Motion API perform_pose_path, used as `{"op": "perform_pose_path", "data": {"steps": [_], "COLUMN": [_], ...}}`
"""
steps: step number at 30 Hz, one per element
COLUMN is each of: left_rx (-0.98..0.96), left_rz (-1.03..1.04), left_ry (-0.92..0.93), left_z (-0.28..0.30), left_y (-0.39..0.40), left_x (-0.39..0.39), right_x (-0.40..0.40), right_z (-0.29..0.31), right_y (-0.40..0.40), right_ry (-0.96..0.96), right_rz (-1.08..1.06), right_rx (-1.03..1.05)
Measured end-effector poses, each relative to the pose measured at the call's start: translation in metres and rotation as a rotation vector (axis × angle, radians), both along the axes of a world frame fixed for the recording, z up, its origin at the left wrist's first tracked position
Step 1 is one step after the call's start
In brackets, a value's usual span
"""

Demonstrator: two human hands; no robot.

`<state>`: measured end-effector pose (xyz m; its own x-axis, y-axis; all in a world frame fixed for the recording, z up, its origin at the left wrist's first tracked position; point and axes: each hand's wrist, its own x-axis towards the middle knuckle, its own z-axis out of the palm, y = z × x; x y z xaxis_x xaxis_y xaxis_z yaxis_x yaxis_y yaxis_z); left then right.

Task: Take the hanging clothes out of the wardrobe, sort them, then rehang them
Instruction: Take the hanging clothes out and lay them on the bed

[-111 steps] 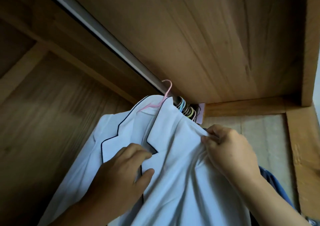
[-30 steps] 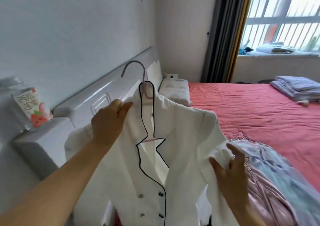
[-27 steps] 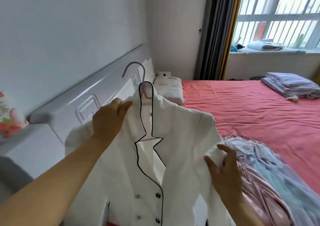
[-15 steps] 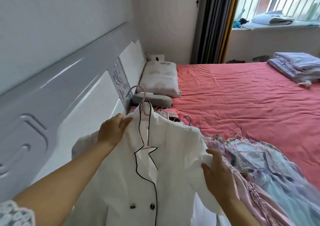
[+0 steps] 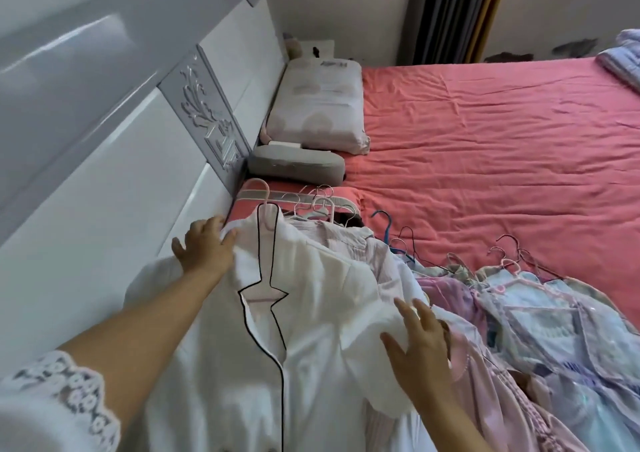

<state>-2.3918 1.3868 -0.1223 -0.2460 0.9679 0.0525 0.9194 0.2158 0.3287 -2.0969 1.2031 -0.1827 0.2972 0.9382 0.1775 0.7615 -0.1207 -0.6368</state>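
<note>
A white shirt (image 5: 322,299) with black piping, on a pink hanger (image 5: 264,192), lies flat on top of a pile of clothes at the near edge of the red bed (image 5: 485,140). My left hand (image 5: 204,247) rests on the shirt's left shoulder by the collar, thumb spread away. My right hand (image 5: 419,340) lies with straight, spread fingers on the shirt's right sleeve. Several pastel pink, lilac and blue garments (image 5: 540,327), still on their hangers, lie beside and under the shirt to the right.
A white headboard (image 5: 104,174) runs along the left. A pale pillow (image 5: 318,105) and a small grey pillow (image 5: 298,164) lie at the head of the bed. Dark curtains (image 5: 450,11) hang at the back, and folded bedding (image 5: 623,60) sits at the far right.
The shirt was lifted off the wardrobe rail, carried to the bed and lowered onto the clothes pile. Both hands, which gripped its shoulder and sleeve, have loosened and now lie flat on it.
</note>
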Motion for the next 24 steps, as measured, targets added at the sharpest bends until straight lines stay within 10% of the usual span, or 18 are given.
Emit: {"op": "perform_pose_path", "data": {"steps": [8,14,24], "left_rx": [-0.271,-0.322,-0.189], "left_rz": [-0.138,-0.091,-0.026], "left_ry": [-0.044,-0.230,-0.357], "left_z": [-0.049,-0.038,0.027], "left_y": [-0.071,-0.159,-0.339], "left_x": [-0.013,-0.037,-0.085], "right_x": [-0.048,-0.075,-0.165], "right_z": [-0.030,-0.024,0.045], "right_y": [-0.030,-0.045,-0.120], "right_ry": [-0.202,-0.302,-0.180], "right_rz": [0.117,0.318,0.578], "right_rx": [-0.099,-0.555,-0.259]}}
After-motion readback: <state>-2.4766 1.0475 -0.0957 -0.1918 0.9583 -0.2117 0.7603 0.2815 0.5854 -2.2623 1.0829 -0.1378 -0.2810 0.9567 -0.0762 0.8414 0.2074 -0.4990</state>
